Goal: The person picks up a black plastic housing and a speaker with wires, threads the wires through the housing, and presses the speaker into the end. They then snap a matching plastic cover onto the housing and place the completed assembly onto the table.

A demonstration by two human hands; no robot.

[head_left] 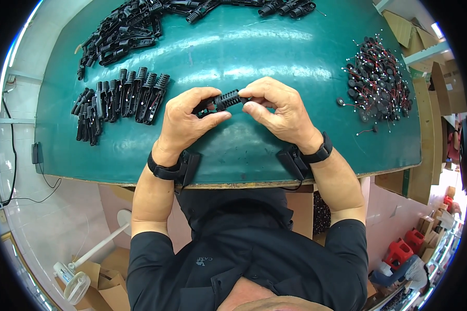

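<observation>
Over the middle of the green table, my left hand (184, 116) is closed around a black plastic housing (227, 101) with a ribbed, round end pointing right. My right hand (280, 111) pinches a small dark piece (245, 99) against that ribbed end; whether it is a separate part or the housing's own tip, I cannot tell. Fingers hide much of the housing's left half. To the left lies a row of similar black housings (124, 96), side by side. At the right is a heap of small round black parts (379, 78) with red wires and white tips.
A large pile of black housings (124, 36) covers the far left of the table (244, 160), with more housings (288, 7) along the far edge. Cardboard boxes (443, 93) stand beyond the right edge. A white fan (78, 285) stands at the lower left.
</observation>
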